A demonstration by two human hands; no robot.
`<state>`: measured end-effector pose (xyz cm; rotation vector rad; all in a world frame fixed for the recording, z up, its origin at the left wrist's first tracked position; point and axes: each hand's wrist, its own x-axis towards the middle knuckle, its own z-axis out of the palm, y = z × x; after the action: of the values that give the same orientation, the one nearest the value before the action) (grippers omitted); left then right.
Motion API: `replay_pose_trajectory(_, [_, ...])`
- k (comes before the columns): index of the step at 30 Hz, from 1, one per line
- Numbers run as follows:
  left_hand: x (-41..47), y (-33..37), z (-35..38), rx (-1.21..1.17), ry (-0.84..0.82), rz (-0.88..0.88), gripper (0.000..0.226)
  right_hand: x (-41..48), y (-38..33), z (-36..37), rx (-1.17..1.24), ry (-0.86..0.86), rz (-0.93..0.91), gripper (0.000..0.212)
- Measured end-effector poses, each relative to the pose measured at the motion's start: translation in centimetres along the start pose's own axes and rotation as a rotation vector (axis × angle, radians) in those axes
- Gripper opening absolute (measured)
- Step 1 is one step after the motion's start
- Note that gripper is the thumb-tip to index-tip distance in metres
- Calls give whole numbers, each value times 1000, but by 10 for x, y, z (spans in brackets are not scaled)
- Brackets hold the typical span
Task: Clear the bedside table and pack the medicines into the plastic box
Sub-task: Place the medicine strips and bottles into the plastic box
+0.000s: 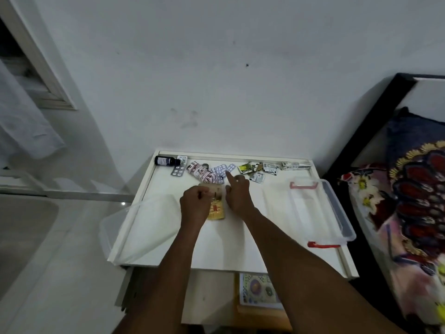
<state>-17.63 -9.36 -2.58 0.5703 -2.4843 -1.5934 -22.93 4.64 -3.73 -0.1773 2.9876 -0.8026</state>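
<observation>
At the middle of a white counter (pixel 216 249), the left hand (pixel 195 204) pinches a gold pill packet (pixel 217 209); the right hand (pixel 238 195) touches its other edge, forefinger straight, grip unclear. The clear plastic box (pixel 336 209) sits open to the right, other medicines (pixel 204 174) along the far edge.

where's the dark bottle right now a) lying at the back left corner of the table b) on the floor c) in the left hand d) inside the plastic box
a: the dark bottle lies on its side at the back left corner of the table, away from the plastic box on the right; the left hand grips a gold pack instead.
</observation>
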Motion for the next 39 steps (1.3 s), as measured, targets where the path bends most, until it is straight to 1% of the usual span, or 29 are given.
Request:
replay_pose_trajectory(3, [23, 4, 3, -27, -79, 58, 22, 29, -1, 13, -116, -49, 33, 57])
replay_pose_trajectory(5, [31, 2, 2, -29, -87, 70, 24, 35, 3, 18, -112, 2, 46, 47])
replay_pose_trajectory(7, [34, -2, 1, -2, -46, 75, 26, 33, 9, 19, -80, 96, 19, 32])
replay_pose_trajectory(9, [31, -2, 0, 23, -25, 81, 27, 25, 14, 20, -67, 165, -3, 24])
replay_pose_trajectory(10, [30, 0, 0, 22, -32, 82, 26, 20, 16, 20, -57, 186, 22, 23])
replay_pose_trajectory(12, [26, 6, 0, 57, -49, 95, 26, 11, 15, 19, 15, 231, 136, 17])
replay_pose_trajectory(14, [22, 10, -1, 100, -47, 110, 26, 6, 9, 13, 105, 257, 261, 26])
replay_pose_trajectory(16, [19, 12, -3, 100, -46, 122, 26, 4, 4, 6, 97, 237, 320, 35])
replay_pose_trajectory(20, [14, 15, -5, 138, -56, 150, 27, 1, 2, 1, -146, 99, 257, 30])
replay_pose_trajectory(23, [15, 16, -6, 157, -83, 168, 28, -9, 5, 3, -223, 75, 272, 29])
replay_pose_trajectory(26, [16, 18, -5, 135, -89, 179, 26, -20, 10, 8, -242, 105, 270, 26])
replay_pose_trajectory(29, [12, 21, -1, 87, -128, 169, 24, -20, 12, 7, -183, 151, 310, 22])
replay_pose_trajectory(32, [14, 21, 2, 13, -204, 96, 24, -13, 6, 1, -111, 104, 349, 27])
replay_pose_trajectory(34, [17, 19, 2, -21, -216, 70, 23, -10, 0, 0, -82, 62, 402, 29])
replay_pose_trajectory(39, [17, 19, -5, 11, -218, 89, 21, -6, -6, 2, -47, 24, 523, 35])
